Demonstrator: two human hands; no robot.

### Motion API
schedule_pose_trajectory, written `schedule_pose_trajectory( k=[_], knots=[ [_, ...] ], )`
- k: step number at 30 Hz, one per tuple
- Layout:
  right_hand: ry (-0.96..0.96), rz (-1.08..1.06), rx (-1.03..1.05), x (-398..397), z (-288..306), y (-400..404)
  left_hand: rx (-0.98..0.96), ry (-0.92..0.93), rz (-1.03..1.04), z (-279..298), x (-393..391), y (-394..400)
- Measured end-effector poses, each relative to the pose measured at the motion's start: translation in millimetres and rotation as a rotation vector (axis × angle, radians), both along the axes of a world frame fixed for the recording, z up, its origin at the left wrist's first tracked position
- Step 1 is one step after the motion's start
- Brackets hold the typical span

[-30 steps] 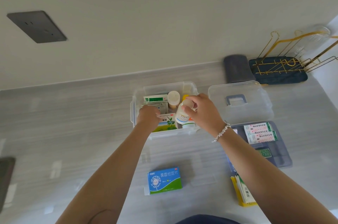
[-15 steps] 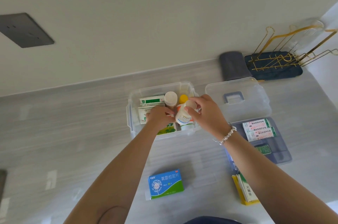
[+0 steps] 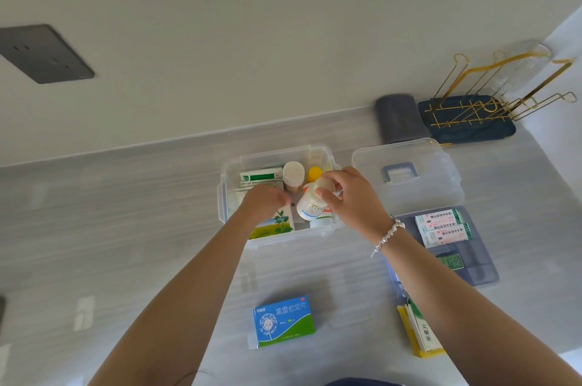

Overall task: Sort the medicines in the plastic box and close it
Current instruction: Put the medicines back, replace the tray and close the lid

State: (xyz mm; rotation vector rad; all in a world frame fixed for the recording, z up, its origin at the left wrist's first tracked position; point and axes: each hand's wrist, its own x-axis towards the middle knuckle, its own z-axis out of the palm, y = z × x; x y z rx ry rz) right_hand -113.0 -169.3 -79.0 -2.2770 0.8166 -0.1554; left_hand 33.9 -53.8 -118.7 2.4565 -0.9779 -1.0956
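While our right hand point(image 3: 349, 196) grips the white bottle point(image 3: 310, 204) tilted over the plastic box point(image 3: 277, 152), our left hand point(image 3: 264, 201) rests blurred on the cartons inside, its fingers unreadable. We are mid-sorting; next we judge the bottle needs standing upright beside the others.

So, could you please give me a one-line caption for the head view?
Right hand lowers a white bottle into the clear plastic box; left hand steadies the packets inside.

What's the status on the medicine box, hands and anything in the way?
Right hand fingers grip white bottle over open plastic box. Left hand inside box, blurred. Lid off, blue carton outside box. Nothing blocking.
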Motion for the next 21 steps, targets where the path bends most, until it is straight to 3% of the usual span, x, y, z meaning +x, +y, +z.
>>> schedule_pose_trajectory(
  k=[2,5,7,14,21],
  knots=[
    [-0.018,-0.03,0.027,4.8,0.0,1.6,-0.058,-0.006,0.017,6.3,2.7,5.8],
    [-0.016,-0.043,0.104,17.7,-2.1,9.5,-0.253,0.143,0.276,18.0,9.1,19.0],
    [0.002,-0.07,0.183,28.6,-6.1,18.3,-0.331,0.175,0.343,23.2,13.7,25.1],
    [0.066,-0.256,0.43,63.1,-24.6,47.4,-0.277,0.006,0.324,23.8,7.1,25.5],
    [0.04,-0.41,0.593,69.6,-33.4,44.3,-0.289,-0.058,0.514,13.4,-3.1,18.9]
  ],
)
